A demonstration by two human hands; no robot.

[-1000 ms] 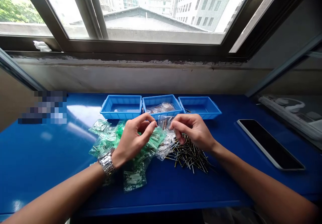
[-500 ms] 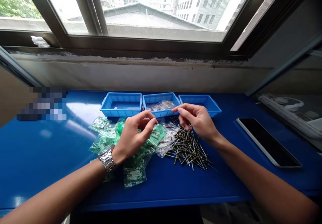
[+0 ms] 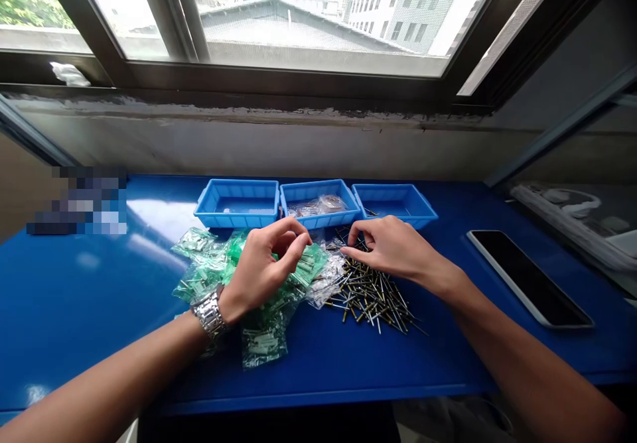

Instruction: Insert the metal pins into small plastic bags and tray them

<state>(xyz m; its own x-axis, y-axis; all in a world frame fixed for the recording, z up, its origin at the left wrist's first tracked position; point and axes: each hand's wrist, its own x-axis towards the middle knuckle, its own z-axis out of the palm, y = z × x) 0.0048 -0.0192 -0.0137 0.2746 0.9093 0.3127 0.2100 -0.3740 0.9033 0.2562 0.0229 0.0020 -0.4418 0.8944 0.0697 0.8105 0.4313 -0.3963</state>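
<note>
My left hand (image 3: 263, 267), with a metal watch (image 3: 209, 312) on its wrist, is over the green plastic packets (image 3: 204, 264). Its thumb and fingertips curl close together; whatever lies between them is too small to make out. My right hand (image 3: 393, 247) hangs over the upper part of a pile of thin dark and brass-coloured rods (image 3: 378, 297), its thumb and index finger apart at the tips. Between the green packets and the rods lie clear plastic bags (image 3: 326, 282).
Three blue bins stand in a row behind: left bin (image 3: 236, 221), middle bin (image 3: 321, 221) holding small bagged parts, right bin (image 3: 393, 194) with a few thin pieces. A phone (image 3: 530, 277) lies at the right, near a plastic-covered box (image 3: 572, 231). A window is behind.
My right hand has lowered from near the bins to the top of the rod pile, its fingers now bent downward. My left hand has kept its pose. The view has shifted slightly.
</note>
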